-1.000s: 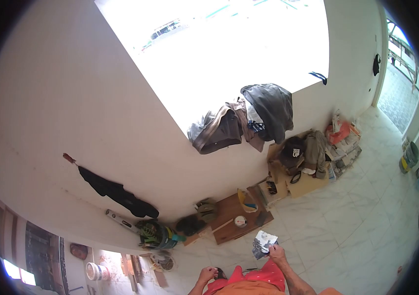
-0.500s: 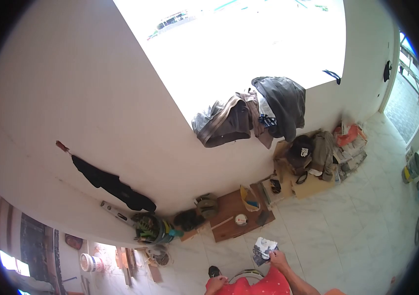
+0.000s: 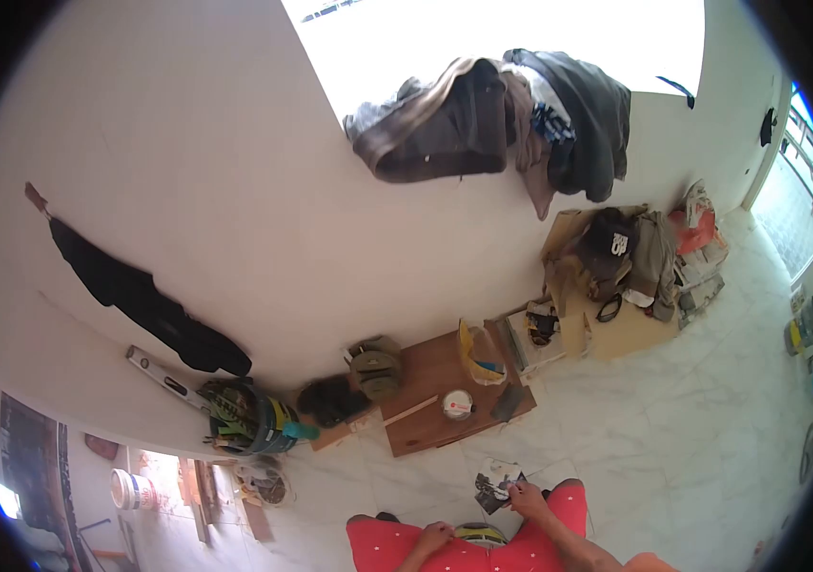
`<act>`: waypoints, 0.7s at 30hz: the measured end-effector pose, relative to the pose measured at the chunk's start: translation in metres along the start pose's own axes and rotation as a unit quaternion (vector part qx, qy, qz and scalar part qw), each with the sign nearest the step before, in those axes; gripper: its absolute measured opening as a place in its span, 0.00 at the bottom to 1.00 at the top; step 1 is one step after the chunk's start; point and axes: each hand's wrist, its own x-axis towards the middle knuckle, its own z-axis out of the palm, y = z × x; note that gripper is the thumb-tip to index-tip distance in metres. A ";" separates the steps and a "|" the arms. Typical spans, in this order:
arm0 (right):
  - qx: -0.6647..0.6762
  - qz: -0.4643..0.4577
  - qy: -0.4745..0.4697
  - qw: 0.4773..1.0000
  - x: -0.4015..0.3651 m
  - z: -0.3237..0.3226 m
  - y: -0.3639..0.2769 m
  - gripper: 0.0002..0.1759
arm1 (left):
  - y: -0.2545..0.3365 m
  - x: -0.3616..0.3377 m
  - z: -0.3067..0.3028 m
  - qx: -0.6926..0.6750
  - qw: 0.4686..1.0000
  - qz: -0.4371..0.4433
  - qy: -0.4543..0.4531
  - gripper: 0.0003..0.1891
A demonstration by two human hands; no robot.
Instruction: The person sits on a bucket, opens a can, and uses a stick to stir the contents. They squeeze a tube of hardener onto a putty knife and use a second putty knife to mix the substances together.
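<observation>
My right hand (image 3: 526,501) pinches the edge of a thin, crumpled grey-and-white sheet (image 3: 495,486), possibly a scrap of plastic or paper, held out over the tiled floor. Close to my left thigh, my left hand (image 3: 435,537) has its fingers curled together; whatever may be in them is too small to make out. Red shorts (image 3: 389,545) with small white marks cover my spread legs. Between my knees is the rounded rim of a pale container (image 3: 480,536), partly hidden by my lap.
Ahead lies a brown board (image 3: 416,381) with a round white-lidded tin (image 3: 457,405) and a yellow cut-open container (image 3: 479,353). A tool bucket (image 3: 256,419) stands left by the wall. Clothes (image 3: 445,124) hang over the window ledge. A cap (image 3: 609,238) and bags lie right.
The view has tilted down and shifted, so more of my lap shows. My right hand still has the sheet, now turned differently. My knees appear wider apart.
</observation>
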 end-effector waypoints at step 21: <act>0.009 -0.135 0.047 0.990 0.084 0.081 0.084 0.22 | -0.043 0.108 -0.037 0.204 0.969 0.120 0.073 0.14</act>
